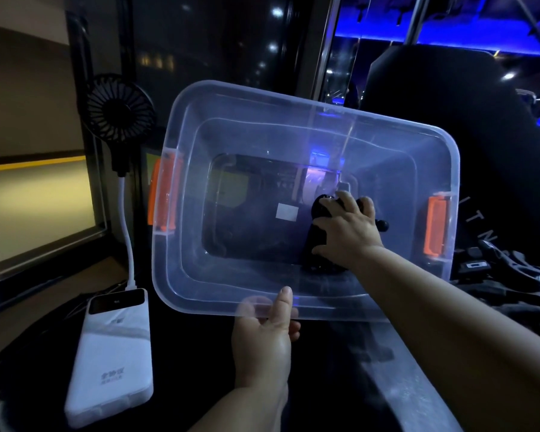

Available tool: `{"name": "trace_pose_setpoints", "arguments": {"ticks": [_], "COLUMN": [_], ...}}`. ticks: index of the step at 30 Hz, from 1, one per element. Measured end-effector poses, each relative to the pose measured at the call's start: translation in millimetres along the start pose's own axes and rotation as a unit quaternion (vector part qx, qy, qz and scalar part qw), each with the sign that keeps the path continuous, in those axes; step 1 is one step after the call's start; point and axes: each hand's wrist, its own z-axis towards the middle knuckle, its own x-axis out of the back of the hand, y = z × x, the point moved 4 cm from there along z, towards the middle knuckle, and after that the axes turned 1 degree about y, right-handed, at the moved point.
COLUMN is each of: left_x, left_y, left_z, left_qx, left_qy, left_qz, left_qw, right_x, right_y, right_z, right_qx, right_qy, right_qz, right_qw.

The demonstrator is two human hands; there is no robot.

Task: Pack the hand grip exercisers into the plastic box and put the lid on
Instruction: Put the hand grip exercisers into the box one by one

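Both hands: left (262, 341) pinches box (293, 126) rim | right (346, 229) grips exerciser (313, 246) | fan (119, 109), power bank (113, 363) beside

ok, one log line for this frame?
phase: packing | left hand: holds plastic box near rim | right hand: grips black exerciser inside box | lid: not on

One black grip exerciser (321, 207) in my right hand (346, 232), one clear box (262, 126) held by my left hand (262, 341), two orange latches (162, 194) on it; left of that hand, one power bank (113, 353), one fan (120, 112).
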Motion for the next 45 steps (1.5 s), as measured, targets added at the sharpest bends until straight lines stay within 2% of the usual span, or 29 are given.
{"name": "trace_pose_setpoints", "arguments": {"ticks": [8,17,23,28,32,35,38,40,43,45], "left_x": [-0.1,-0.8,-1.5,-1.8,-2.4,-2.5,-3.2,-3.3,-3.1,-3.0], "left_y": [-0.6,0.4,3.9,5.8,6.0,4.9,4.6,4.4,3.6,3.0], "left_z": [1.0,1.7,0.8,-0.8,-1.8,-1.6,-2.2,-2.3,-1.8,-1.7], "left_qx": [-0.004,-0.013,-0.019,-0.031,-0.043,-0.044,-0.045,-0.045,-0.045,-0.046], "left_qy": [0.001,0.005,0.009,0.009,0.009,0.01,0.01,0.012,0.016,0.016], "left_qz": [0.002,0.017,0.031,0.048,0.059,0.06,0.059,0.059,0.06,0.062], "left_qw": [1.0,1.0,0.999,0.998,0.997,0.997,0.997,0.997,0.997,0.997], "right_x": [-2.0,0.0,13.5,21.6,30.1,31.3,20.0,5.2,-26.8,-45.1], "right_y": [-2.2,-1.2,8.6,28.9,46.5,61.2,85.7,105.8,139.0,154.6], "right_z": [6.5,3.7,-18.6,-52.7,-91.9,-128.2,-159.5,-177.3,-204.3,-217.8], "right_qx": [-0.019,-0.017,-0.057,-0.099,-0.092,-0.102,-0.154,-0.222,-0.363,-0.425], "right_qy": [-0.046,-0.037,0.039,0.062,0.208,0.269,0.287,0.269,0.189,0.112], "right_qz": [-0.001,0.013,0.094,0.174,0.231,0.245,0.304,0.336,0.313,0.293], "right_qw": [0.999,0.999,0.993,0.978,0.946,0.926,0.895,0.875,0.857,0.849]}}
